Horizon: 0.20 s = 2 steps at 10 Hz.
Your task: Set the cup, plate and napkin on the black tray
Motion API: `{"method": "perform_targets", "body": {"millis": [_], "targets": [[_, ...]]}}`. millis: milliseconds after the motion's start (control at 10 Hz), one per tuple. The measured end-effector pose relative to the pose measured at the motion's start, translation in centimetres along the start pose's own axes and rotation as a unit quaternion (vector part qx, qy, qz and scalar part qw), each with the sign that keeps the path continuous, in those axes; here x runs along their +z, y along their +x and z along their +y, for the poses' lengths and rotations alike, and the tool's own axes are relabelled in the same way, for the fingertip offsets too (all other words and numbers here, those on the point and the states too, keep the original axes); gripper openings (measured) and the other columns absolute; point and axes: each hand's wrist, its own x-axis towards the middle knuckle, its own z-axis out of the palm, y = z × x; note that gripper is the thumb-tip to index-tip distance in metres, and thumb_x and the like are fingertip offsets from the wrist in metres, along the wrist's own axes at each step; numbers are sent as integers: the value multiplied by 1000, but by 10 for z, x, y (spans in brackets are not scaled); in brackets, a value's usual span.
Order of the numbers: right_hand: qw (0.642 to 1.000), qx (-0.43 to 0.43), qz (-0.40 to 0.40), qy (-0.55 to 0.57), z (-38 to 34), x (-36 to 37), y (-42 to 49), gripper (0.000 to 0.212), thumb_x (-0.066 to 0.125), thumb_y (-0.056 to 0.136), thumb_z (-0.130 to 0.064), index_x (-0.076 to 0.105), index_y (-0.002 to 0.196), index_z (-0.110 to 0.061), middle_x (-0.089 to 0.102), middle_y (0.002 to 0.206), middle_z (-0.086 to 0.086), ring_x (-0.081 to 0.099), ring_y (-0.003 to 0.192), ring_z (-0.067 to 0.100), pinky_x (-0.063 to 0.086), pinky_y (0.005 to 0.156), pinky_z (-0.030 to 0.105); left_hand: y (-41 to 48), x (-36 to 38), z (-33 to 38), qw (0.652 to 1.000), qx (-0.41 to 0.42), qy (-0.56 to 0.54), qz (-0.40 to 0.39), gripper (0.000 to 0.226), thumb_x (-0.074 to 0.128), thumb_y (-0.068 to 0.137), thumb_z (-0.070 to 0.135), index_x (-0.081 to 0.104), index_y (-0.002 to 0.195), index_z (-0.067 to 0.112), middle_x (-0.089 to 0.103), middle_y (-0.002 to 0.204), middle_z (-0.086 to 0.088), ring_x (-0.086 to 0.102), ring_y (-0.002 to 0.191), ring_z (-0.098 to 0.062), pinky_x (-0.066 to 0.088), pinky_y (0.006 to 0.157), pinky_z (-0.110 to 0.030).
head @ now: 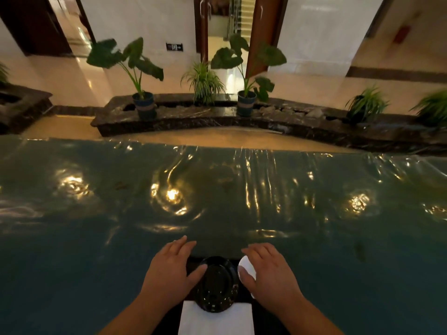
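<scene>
Two grips: left hand [169,267] spread and released beside the glossy black round plate [216,285]; right hand [268,269] cupped over the white cup [246,268], grasp unclear. Plate overlaps the white folded napkin [215,320] on the black tray [193,261]; seemingly final placing, next releasing cleanly

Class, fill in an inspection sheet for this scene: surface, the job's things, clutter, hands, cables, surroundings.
Surface: table under glossy teal plastic cover, wrinkled, reflecting lights.
Job's things: black tray at near edge; black plate on it; white napkin partly under the plate; white cup right of the plate.
Clutter: nothing seen.
Hands: left hand open, thumb at plate rim; right hand over the cup, grip unclear.
Cables: nothing seen.
Surroundings: potted plants on dark stone ledge; doorway behind.
</scene>
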Motion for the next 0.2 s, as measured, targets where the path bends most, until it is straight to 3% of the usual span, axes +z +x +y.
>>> {"method": "perform_targets", "body": {"millis": [200], "targets": [[999, 37, 4, -13, 1, -39, 32, 64, 41, 96, -67, 51, 146, -28, 53, 149, -3, 40, 142, 23, 29, 114, 38, 22, -38, 17, 998, 23, 21, 57, 86, 37, 84, 85, 47, 151, 32, 45, 159, 0, 40, 146, -24, 31, 121, -43]]}}
